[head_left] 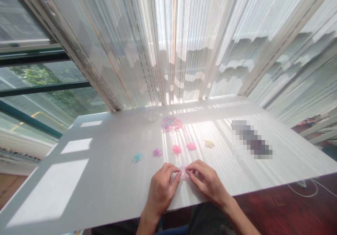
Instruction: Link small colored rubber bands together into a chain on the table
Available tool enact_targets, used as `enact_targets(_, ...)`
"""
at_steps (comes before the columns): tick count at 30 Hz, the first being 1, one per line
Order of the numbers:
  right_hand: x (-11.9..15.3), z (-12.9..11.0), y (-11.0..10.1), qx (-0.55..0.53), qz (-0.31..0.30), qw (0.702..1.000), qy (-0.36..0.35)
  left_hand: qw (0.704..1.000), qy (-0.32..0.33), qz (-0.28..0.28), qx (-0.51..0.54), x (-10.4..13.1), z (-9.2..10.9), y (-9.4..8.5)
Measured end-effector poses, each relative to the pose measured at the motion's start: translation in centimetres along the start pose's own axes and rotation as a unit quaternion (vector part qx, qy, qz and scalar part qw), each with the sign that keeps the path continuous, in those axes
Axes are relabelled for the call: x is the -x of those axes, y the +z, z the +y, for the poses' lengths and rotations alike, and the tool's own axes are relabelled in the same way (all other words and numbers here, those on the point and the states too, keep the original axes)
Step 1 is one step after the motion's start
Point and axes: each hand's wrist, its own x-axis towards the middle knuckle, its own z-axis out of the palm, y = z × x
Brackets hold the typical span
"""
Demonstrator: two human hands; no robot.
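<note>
Just in front of me on the white table, my left hand [164, 182] and my right hand [206, 179] meet at a small mixed pile of thin pink, lilac and bluish loops [183, 173], which look like small rubber bands. Thumb and index finger of each hand are pinched together at the pile's edges; anything between the fingertips is too small to make out. Beyond the hands lies a row of small single-colour piles: teal [137, 157], purple [157, 152], coral pink [176, 149], bright pink [191, 146] and pale yellow [209, 143]. A larger mixed pile [173, 124] sits behind them.
A clear round container [152, 115] stands near the table's back edge, and a clear flat disc, perhaps a lid [199, 107], lies there too. On the right is a pixelated dark object [252, 139]. Striped curtains [171, 45] hang behind the white table [110, 165]. A white cable [305, 194] lies below right.
</note>
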Motion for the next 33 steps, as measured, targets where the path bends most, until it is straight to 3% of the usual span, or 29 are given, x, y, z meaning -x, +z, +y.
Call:
enact_targets(5, -0.04, -0.08, -0.13, 0.004, 0.024, 1.0, 0.014, 0.999, -0.026, 0.019, 0.031, 0.1, -0.2, 0.11)
enact_targets(12, -0.14, -0.11, -0.25, 0.0, 0.056, 0.998, 0.029, 0.982, -0.116, 0.119, 0.09, 0.01, -0.25, -0.16)
enact_targets(18, -0.26, -0.18, -0.21, 0.009, 0.057, 0.998, 0.034, 0.963, -0.2, 0.127, 0.132, 0.07, -0.12, -0.09)
enact_targets(24, -0.27, -0.29, -0.25, 0.01, 0.054, 0.998, 0.036, 0.939, -0.253, 0.176, 0.151, 0.03, -0.53, 0.04)
enact_targets(33, -0.23, -0.26, -0.31, 0.007, 0.043, 0.998, 0.049, 0.937, -0.268, 0.192, 0.117, 0.15, -0.78, 0.26)
